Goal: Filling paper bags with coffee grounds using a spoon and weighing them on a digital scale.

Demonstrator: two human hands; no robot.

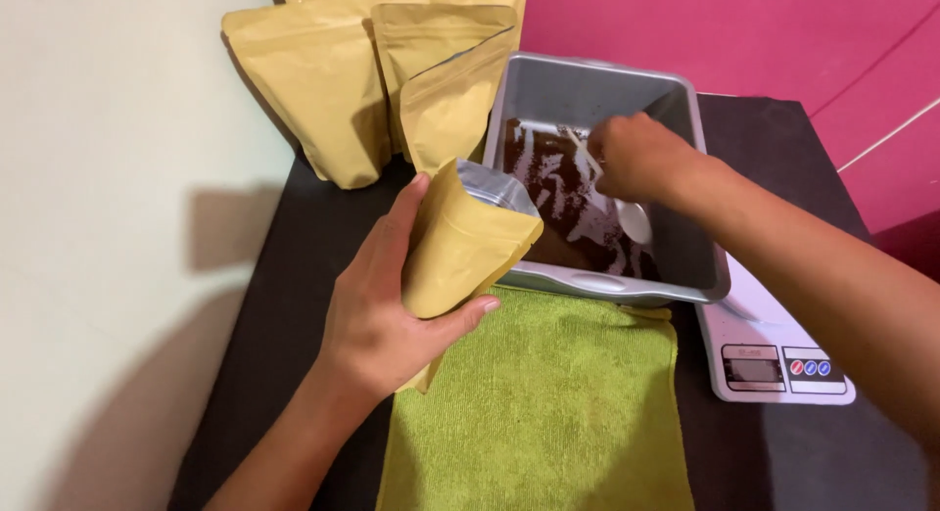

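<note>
Landmark = grey tray (pixel 700 261). It sits tilted, its right end resting on a white scale (pixel 774 349) whose platform is mostly hidden under it; only the scale's display end shows clearly.

Hidden/unclear: right hand (pixel 636 157) is down inside the tray, closed round the handle of a spoon (pixel 632 217). Handle mostly covered by the fingers, only the pale bowl shows below the hand. Can't tell if the bowl carries anything. Right forearm runs off frame at the right edge.

Left hand (pixel 377 315) wraps a tan pouch (pixel 460 247) just left of the tray's front corner, thumb on the front face, fingers behind. Mouth is open, silver lining visible, tipped toward the tray. Inside of pouch not visible, fill unknown. Pouch's bottom corner pokes out under the palm.

Tray contents: dark brown grounds (pixel 568 203), a thin patchy layer with bare metal showing through.

Behind-left of the tray: more tan pouches (pixel 323 90) standing against the wall, nearest one open, tops of the rear ones cut off by the frame. Contents not visible.

In front of the tray: green cloth (pixel 548 403) flat on the black table (pixel 274 305), bottom edge cut off.
</note>
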